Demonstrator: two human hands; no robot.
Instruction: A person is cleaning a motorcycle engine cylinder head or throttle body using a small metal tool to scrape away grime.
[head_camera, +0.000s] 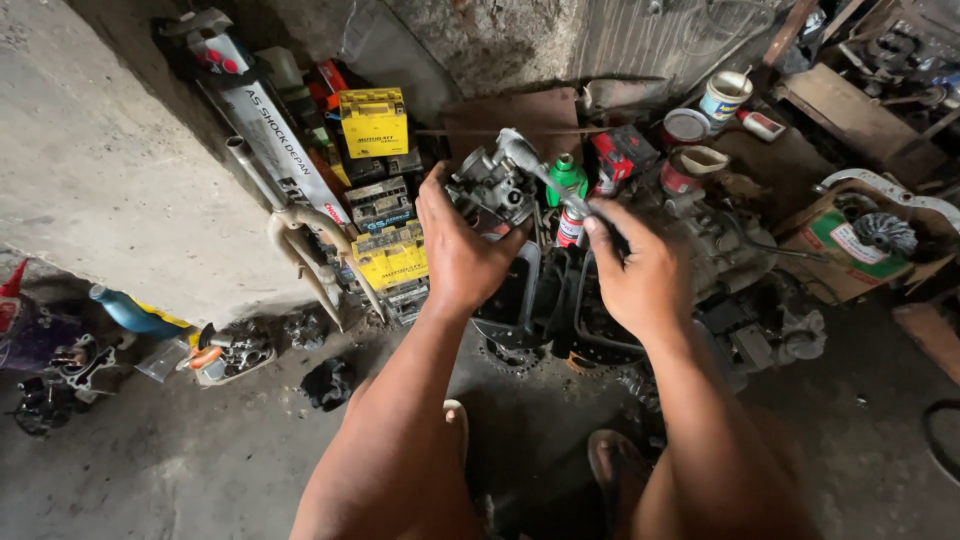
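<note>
- Grey concrete floor (180, 470) of a workshop, dirty and crowded with parts near the wall.
- Left hand (462, 245) is closed around a small metal carburetor (492, 188), held in the air above the middle of the floor.
- Right hand (640, 275) grips a tool handle (605, 232); its metal shaft (535, 165) reaches the top of the carburetor.
- Under the hands lie dark engine covers (545, 300) and one sprocket (500, 357).
- I judge the tool could slip off, because the part has only one hand holding it; a small piece could then fall among the clutter.
- Counted: two yellow batteries (375, 122), two dark ones between them, one green can (567, 176), two open tins (686, 128) and one white tub (724, 96) farther back.
</note>
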